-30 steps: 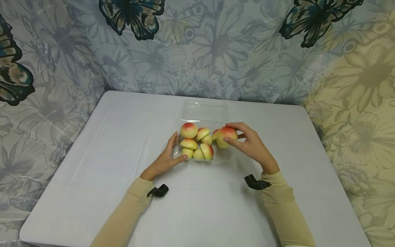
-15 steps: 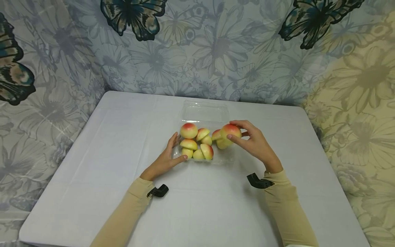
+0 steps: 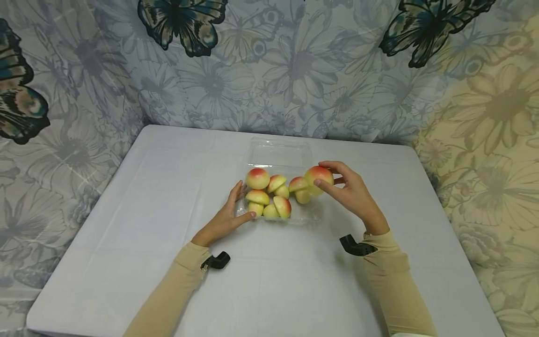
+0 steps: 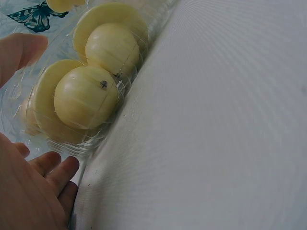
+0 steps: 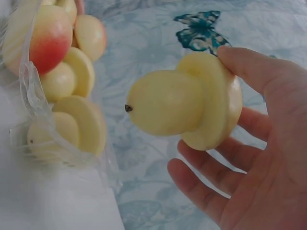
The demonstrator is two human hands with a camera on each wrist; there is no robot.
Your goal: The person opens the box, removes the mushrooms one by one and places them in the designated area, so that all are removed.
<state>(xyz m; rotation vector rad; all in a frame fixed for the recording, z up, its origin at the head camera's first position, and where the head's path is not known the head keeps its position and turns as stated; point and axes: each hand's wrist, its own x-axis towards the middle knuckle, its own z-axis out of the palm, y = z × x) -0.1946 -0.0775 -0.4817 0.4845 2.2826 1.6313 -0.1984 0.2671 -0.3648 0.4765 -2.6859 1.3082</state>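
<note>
My right hand (image 3: 354, 199) pinches a toy mushroom (image 3: 318, 178) with a red-topped cap, above the right end of a clear plastic container (image 3: 306, 216). In the right wrist view the thumb and fingers hold this mushroom's cap edge, and its pale yellow stem (image 5: 165, 101) points left. My left hand (image 3: 225, 220) rests at the container's left end, fingers along its side and thumb at the front corner. Inside the container lie several more red-and-yellow mushrooms (image 3: 258, 196). Two pale stems (image 4: 86, 98) show through its wall in the left wrist view.
The container's hinged lid (image 3: 280, 150) lies folded back toward the far edge of the white-covered table (image 3: 168, 187). A cloth backdrop (image 3: 294, 70) with flowers and butterflies stands behind and at the sides. Black cameras (image 3: 357, 245) sit at both wrists.
My right hand has moved slightly right and up with its mushroom, uncovering more of the mushroom beside it in the container. The left hand has kept its place.
</note>
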